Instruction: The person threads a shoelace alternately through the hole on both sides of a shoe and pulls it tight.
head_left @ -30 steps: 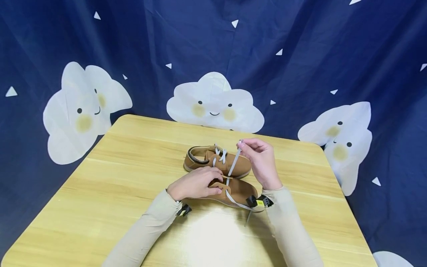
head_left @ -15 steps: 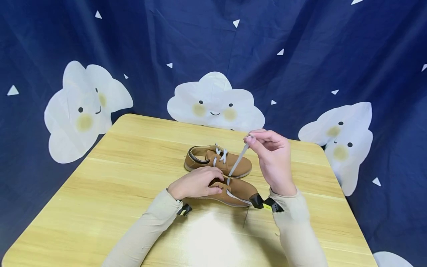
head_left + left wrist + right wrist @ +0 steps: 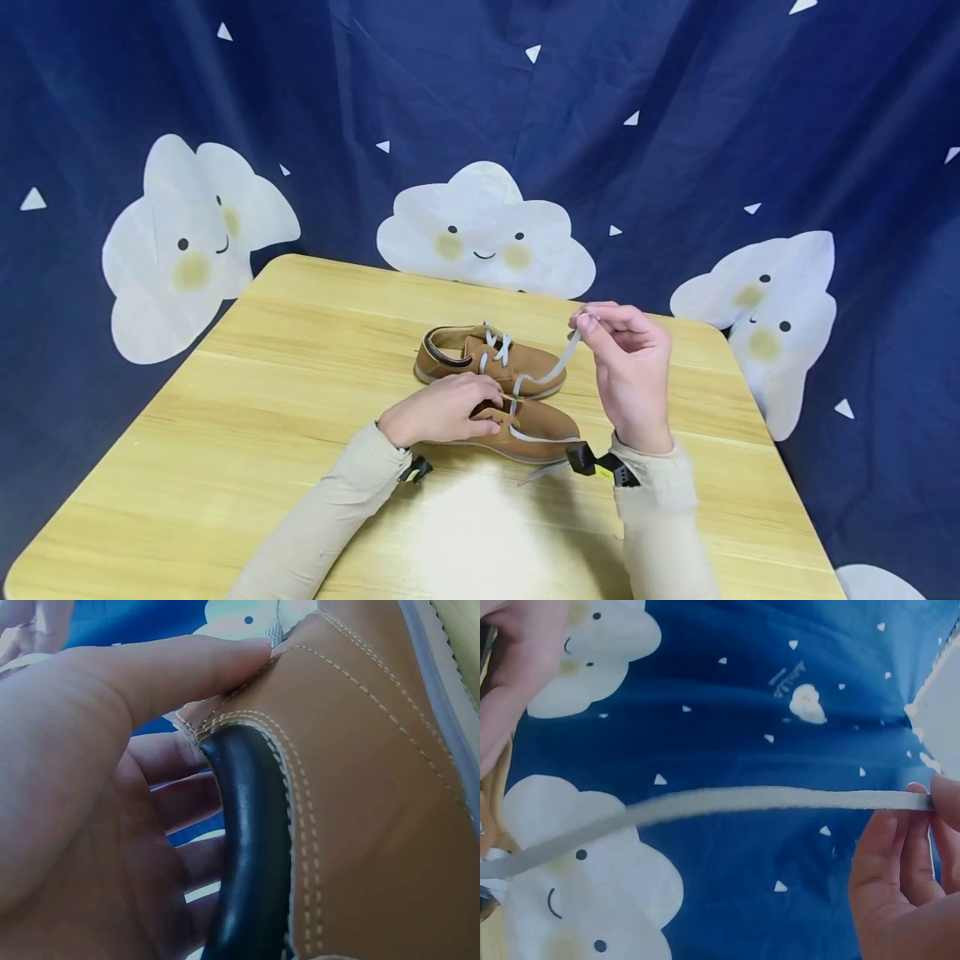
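Observation:
A brown shoe [image 3: 551, 421] lies nearest to me on the table, toe to the right. My left hand [image 3: 442, 408] grips it by the eyelet flap. In the left wrist view the thumb [image 3: 202, 671] presses the outer leather [image 3: 367, 825], while the other fingers reach behind the black padded collar [image 3: 251, 825]. Raised beyond the toe, my right hand [image 3: 632, 375] pinches the tip of a grey-white shoelace [image 3: 567, 354]. That lace [image 3: 727, 799] runs in a slack curve back to the near shoe. Its other part hangs over the shoe's near side.
Right behind stands a second brown shoe [image 3: 442, 367], its lace [image 3: 502, 350] threaded and crossed. Both shoes rest on a light wooden table [image 3: 247, 400]. A dark blue curtain [image 3: 330, 100] with clouds surrounds the table's far edge.
My right hand has moved to the right, drawing out more lace. The lace was straight and taut before and now sags in a curve. My left hand has stayed on the shoe.

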The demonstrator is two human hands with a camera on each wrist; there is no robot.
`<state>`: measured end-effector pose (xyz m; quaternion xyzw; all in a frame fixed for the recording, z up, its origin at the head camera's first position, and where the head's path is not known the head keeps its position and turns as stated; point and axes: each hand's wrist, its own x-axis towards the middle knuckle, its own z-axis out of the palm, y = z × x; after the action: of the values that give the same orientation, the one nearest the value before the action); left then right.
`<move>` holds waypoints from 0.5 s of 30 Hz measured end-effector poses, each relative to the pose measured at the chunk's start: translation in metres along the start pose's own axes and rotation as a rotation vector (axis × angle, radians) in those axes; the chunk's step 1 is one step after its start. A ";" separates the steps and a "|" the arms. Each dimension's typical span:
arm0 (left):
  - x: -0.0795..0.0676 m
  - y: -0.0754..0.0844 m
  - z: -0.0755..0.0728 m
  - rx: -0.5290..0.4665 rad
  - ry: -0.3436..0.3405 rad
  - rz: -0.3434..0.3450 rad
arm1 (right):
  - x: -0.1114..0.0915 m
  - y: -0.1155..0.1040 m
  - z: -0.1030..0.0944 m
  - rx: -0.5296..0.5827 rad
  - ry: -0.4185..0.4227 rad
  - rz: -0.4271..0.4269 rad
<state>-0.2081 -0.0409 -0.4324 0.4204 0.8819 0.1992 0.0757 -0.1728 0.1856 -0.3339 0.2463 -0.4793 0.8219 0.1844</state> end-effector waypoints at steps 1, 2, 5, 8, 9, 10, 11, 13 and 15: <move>0.000 0.000 0.001 -0.001 -0.003 -0.001 | -0.002 0.001 -0.003 0.012 0.011 0.013; 0.000 0.000 0.001 0.000 -0.006 -0.002 | -0.004 0.002 -0.005 0.020 0.021 0.022; 0.002 -0.001 0.002 -0.006 -0.011 0.002 | -0.007 0.001 -0.008 0.037 0.035 0.011; 0.003 -0.001 0.002 -0.008 -0.013 0.008 | -0.008 -0.004 -0.008 0.053 0.043 -0.049; 0.003 -0.001 0.001 -0.009 -0.012 0.009 | -0.007 -0.006 -0.007 0.061 0.044 -0.070; 0.003 -0.001 0.000 -0.009 -0.014 0.005 | -0.007 -0.008 -0.007 0.069 0.046 -0.088; 0.003 -0.001 0.000 -0.008 -0.017 0.002 | -0.008 -0.009 -0.006 0.080 0.048 -0.100; 0.003 0.000 -0.001 -0.004 -0.020 -0.004 | -0.008 -0.011 -0.006 0.086 0.053 -0.105; 0.002 0.001 -0.002 -0.005 -0.024 -0.009 | -0.009 -0.011 -0.005 0.067 0.053 -0.084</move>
<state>-0.2094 -0.0396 -0.4305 0.4185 0.8824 0.1962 0.0882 -0.1609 0.1948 -0.3333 0.2504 -0.4358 0.8353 0.2230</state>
